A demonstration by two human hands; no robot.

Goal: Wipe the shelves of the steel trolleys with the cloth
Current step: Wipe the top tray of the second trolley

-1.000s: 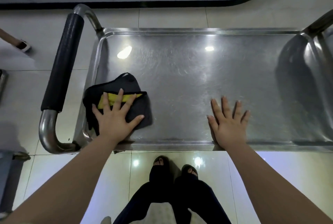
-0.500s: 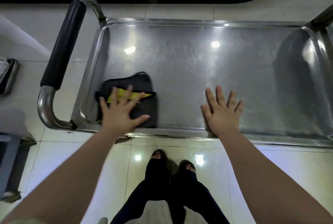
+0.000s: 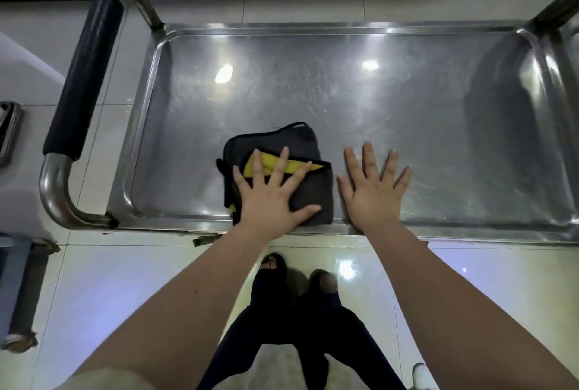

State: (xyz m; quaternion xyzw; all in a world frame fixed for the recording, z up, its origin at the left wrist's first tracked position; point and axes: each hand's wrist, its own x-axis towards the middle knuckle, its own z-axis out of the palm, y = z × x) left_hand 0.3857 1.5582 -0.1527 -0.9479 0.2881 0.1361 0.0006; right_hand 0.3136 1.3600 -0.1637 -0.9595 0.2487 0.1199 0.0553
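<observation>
The steel trolley's top shelf (image 3: 360,101) fills the upper half of the view, shiny and scratched, with a raised rim. A folded dark grey cloth (image 3: 282,143) with a yellow inner face lies near the shelf's front edge, left of centre. My left hand (image 3: 269,192) presses flat on the cloth with fingers spread. My right hand (image 3: 372,186) rests flat on the bare steel just right of the cloth, fingers spread, holding nothing.
The trolley's push handle (image 3: 83,76), with a black foam grip, curves out at the left end. A second upright post (image 3: 557,7) rises at the far right. Glossy tiled floor (image 3: 125,280) surrounds the trolley. My feet stand below the front rim.
My left hand has slid the cloth rightward along the front edge, from the left corner to right beside my right hand. My right hand has stayed planted.
</observation>
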